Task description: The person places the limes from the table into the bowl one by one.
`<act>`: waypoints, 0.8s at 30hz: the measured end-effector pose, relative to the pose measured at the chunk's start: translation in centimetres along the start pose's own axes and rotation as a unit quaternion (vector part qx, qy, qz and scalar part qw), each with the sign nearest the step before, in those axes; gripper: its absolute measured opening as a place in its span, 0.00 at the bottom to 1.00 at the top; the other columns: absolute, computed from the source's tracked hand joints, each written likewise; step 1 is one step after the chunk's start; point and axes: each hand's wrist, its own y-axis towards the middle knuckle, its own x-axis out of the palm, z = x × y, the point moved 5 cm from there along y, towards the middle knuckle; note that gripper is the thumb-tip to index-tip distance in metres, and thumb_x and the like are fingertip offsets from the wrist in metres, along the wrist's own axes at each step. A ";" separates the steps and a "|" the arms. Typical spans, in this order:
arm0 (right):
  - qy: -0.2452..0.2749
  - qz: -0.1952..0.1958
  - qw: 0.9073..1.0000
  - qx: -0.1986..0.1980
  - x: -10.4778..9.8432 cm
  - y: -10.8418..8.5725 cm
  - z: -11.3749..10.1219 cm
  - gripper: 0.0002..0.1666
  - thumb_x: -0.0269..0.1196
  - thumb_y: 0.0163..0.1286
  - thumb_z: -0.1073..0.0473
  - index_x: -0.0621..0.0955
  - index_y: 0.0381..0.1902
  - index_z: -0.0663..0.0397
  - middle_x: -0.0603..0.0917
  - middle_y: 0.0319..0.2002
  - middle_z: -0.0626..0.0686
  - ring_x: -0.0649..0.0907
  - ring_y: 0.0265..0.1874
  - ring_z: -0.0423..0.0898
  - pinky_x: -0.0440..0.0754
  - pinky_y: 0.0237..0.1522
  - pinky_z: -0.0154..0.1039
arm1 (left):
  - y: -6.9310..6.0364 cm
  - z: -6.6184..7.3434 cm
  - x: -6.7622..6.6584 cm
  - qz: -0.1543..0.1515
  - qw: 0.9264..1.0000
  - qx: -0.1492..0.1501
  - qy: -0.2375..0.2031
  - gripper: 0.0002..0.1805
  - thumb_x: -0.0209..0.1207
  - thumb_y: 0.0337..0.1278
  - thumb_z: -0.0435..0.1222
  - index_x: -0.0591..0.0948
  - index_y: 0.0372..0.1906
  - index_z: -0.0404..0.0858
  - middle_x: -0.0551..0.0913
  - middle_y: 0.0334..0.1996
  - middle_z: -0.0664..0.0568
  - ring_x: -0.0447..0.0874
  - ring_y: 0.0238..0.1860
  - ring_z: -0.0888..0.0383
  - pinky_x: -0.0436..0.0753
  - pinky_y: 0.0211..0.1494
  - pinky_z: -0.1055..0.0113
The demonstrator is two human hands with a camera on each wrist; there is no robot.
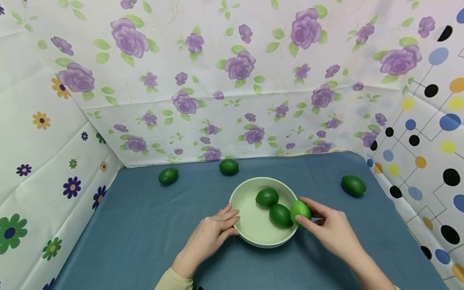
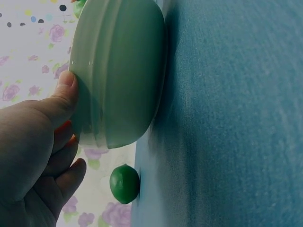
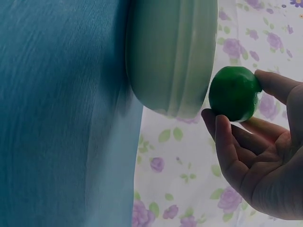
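A pale green bowl stands on the blue cloth with two dark green limes inside, one lime behind the other lime. My left hand rests on its left rim, fingertips over the edge; in the left wrist view the thumb touches the rim. At the right rim, my right hand pinches a brighter green lime between thumb and fingers. The right wrist view shows this lime raised level with the bowl's rim, fingertips around it.
Three more limes lie on the blue cloth: a far-left lime, a lime behind the bowl and a lime at the right. A flowered sheet rises at the back, with patterned sheets on both sides.
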 end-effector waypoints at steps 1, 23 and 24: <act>0.000 -0.001 1.000 -0.002 0.1 0.0 0.0 0.37 0.72 0.72 0.36 0.82 0.73 0.46 0.91 0.54 0.53 0.90 0.39 0.43 0.90 0.36 0.35 | 0.0 0.0 0.0 0.000 1.000 0.000 -0.001 0.27 0.71 0.65 0.44 0.87 0.65 0.37 0.83 0.68 0.49 0.72 0.76 0.47 0.76 0.76 0.51; 0.001 -0.008 1.000 -0.018 0.8 0.1 -1.5 0.35 0.74 0.71 0.38 0.84 0.71 0.45 0.90 0.56 0.52 0.86 0.29 0.36 0.86 0.31 0.35 | 0.1 0.2 -0.2 0.000 1.000 -0.001 0.003 0.26 0.71 0.65 0.43 0.87 0.65 0.37 0.84 0.67 0.50 0.73 0.76 0.48 0.75 0.77 0.50; 0.002 -0.009 1.000 -0.018 0.9 0.1 -1.5 0.36 0.74 0.71 0.38 0.84 0.71 0.46 0.90 0.56 0.52 0.86 0.28 0.36 0.86 0.30 0.35 | 0.1 0.2 -0.2 0.000 1.000 -0.001 0.002 0.26 0.71 0.65 0.43 0.87 0.65 0.37 0.84 0.67 0.49 0.73 0.76 0.48 0.75 0.77 0.50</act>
